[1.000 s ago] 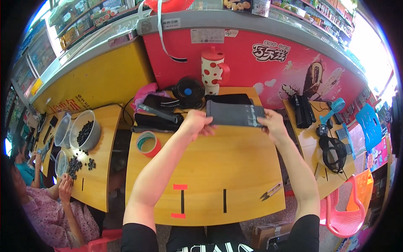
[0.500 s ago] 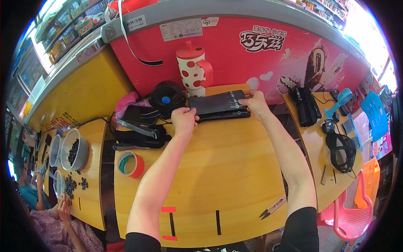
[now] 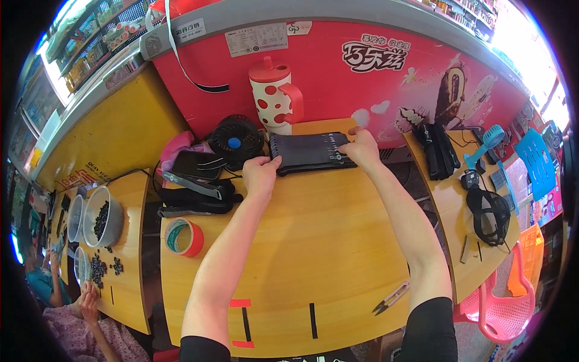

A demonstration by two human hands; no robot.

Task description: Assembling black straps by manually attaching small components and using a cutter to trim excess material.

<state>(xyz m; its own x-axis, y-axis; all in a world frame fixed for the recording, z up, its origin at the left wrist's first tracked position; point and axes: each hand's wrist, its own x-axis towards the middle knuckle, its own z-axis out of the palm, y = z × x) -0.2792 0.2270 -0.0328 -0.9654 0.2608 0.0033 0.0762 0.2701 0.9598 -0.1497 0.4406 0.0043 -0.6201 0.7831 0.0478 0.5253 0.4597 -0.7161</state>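
A stack of flat black rectangular pieces (image 3: 304, 152) lies at the far edge of the table, with a row of small white marks down its right side. Their exact kind is unclear. My left hand (image 3: 261, 176) is closed at the stack's near left corner, thumb on the edge. At the right end, my right hand (image 3: 363, 149) grips the top piece, thumb on its surface and fingers round the far right edge. Just behind the stack stands a white tumbler with red dots and a red lid (image 3: 271, 99).
Left of my left forearm are a black fan (image 3: 236, 142), black straps (image 3: 196, 198) and a red tape roll (image 3: 194, 241). Thread snips (image 3: 392, 298) lie near my right forearm. A person's hand (image 3: 88, 298) works at the left table beside tubs of small black parts (image 3: 117, 226).
The top black piece has been lowered flat onto the stack; before, it was raised above the piece below. My hands moved down slightly with it and still hold its ends.
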